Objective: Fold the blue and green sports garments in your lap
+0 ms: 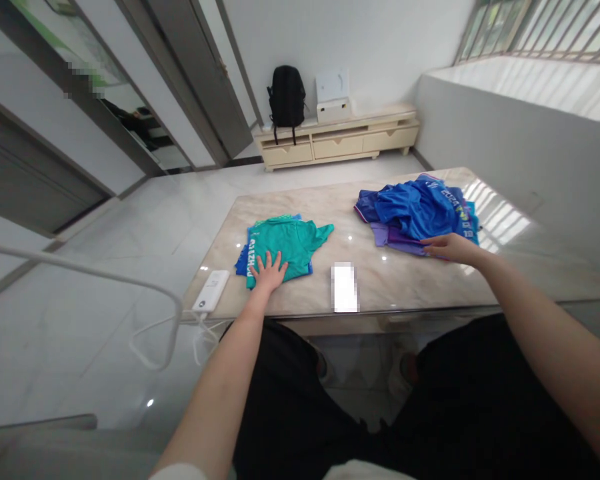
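While the left hand (pixel 270 272) lies spread flat on the green lettered shirt (pixel 290 243), the right hand (pixel 450 247) is at the near edge of the blue jersey heap (pixel 415 208); I can't tell whether its grip pinches cloth. A hasty tug there could slump those loosely piled folds. Farther out, snagging the white cable (pixel 90 267) could drag the power bank (pixel 212 289) off the bench (pixel 300 200).

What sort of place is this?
Probably a home's living room: a low cabinet with a backpack on it, and piled clothes on a stone-topped table.
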Demonstrator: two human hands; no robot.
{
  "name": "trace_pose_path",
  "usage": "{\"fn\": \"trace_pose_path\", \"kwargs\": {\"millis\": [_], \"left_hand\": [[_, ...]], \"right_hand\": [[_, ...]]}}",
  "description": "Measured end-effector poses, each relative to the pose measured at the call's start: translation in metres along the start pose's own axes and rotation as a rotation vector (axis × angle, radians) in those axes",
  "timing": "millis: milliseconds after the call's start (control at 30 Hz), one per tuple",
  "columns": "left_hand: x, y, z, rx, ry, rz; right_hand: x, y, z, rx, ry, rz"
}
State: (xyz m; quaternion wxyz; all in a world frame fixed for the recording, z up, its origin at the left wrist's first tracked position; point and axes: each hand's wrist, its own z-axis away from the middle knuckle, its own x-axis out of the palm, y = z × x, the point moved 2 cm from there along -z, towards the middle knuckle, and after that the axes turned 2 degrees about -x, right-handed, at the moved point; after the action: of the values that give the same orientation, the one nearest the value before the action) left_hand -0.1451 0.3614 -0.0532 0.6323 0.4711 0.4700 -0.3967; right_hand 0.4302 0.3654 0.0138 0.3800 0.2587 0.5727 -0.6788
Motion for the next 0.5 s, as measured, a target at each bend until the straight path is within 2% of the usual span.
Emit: {"fn": "trace_pose_path", "kwargs": {"millis": [133,300,500], "left_hand": [[0.007,0.002,0.003,0.025,0.048,0.003],[0.007,0.005,0.012,0.051,0.162,0.103],[-0.015,0.003,0.007,0.018,0.204,0.335]], "right_hand": [[-0.003,-0.003,0.017,0.068,-0.069,-0.092],[-0.005,-0.019,0.018,0.069,-0.07,-0.113],[0.001,-0.041,0.013,0.011,-0.074,-0.128]]}}
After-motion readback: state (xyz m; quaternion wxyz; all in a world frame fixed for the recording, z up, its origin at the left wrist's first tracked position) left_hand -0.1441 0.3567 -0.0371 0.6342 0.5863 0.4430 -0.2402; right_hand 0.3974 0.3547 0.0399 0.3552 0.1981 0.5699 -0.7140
